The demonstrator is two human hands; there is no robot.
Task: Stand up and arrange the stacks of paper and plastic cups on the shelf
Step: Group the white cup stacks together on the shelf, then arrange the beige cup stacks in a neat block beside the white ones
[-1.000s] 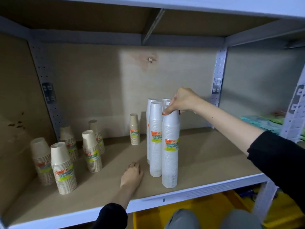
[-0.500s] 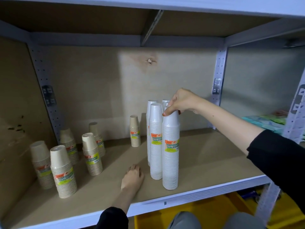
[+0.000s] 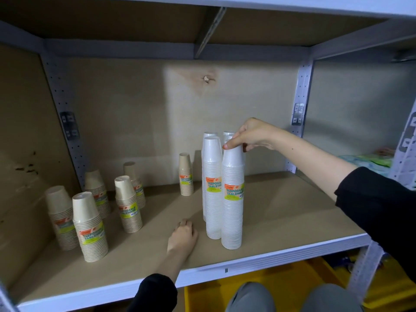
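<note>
Risk: right hand (image 3: 249, 136) pinches top of front white plastic cup stack (image 3: 233, 199), upright nr shelf (image 3: 292, 221) front edge, left hand (image 3: 183, 236) resting loose beside, so a sideways tug could topple it into neighbouring white stacks (image 3: 212, 188).

Head-worn wide-angle view, facing forward-down into shelf (image 3: 281, 221), seemingly near

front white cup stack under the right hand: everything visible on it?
The front white cup stack is a tall column of nested upside-down white cups, plastic by the look, with an orange, yellow and green label at mid-height. It stands upright on the shelf board near the front edge, close beside another white stack behind-left. The right hand pinches its top cup.
</note>
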